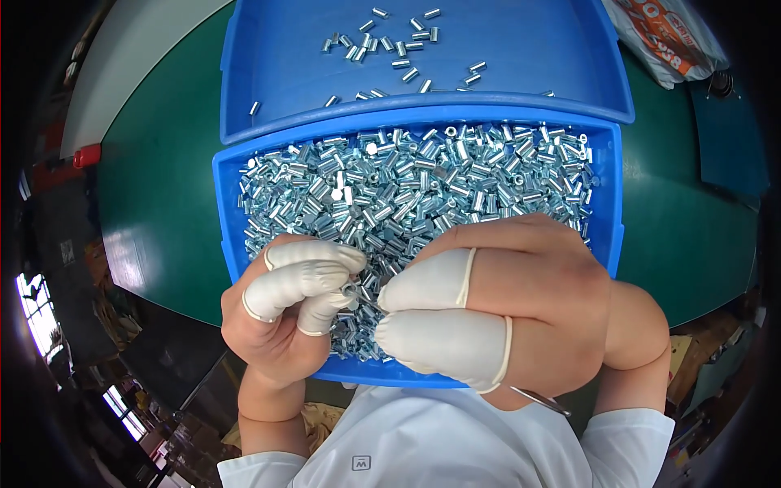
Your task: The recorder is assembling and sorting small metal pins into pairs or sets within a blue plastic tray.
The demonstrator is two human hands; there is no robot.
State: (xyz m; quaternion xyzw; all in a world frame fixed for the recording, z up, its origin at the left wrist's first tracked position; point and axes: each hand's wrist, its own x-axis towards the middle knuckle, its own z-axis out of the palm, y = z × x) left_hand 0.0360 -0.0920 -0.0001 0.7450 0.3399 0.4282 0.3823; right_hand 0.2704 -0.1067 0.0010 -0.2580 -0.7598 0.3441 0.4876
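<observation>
My left hand, with white finger cots on its fingers, pinches a short metal sleeve whose holed end faces the right hand. Opposite it, my right hand, also in white finger cots, is closed round a thin metal tool. The tool's slim tip shows between the hands, close to the sleeve. Its middle is hidden by the fingers, so its exact kind cannot be made out. Both hands are above the near part of a blue bin filled with loose metal sleeves.
Beyond the bin stands a second blue bin with several scattered sleeves in it. A green table carries both. A printed plastic bag lies at the far right, and a red object sits at the table's left edge.
</observation>
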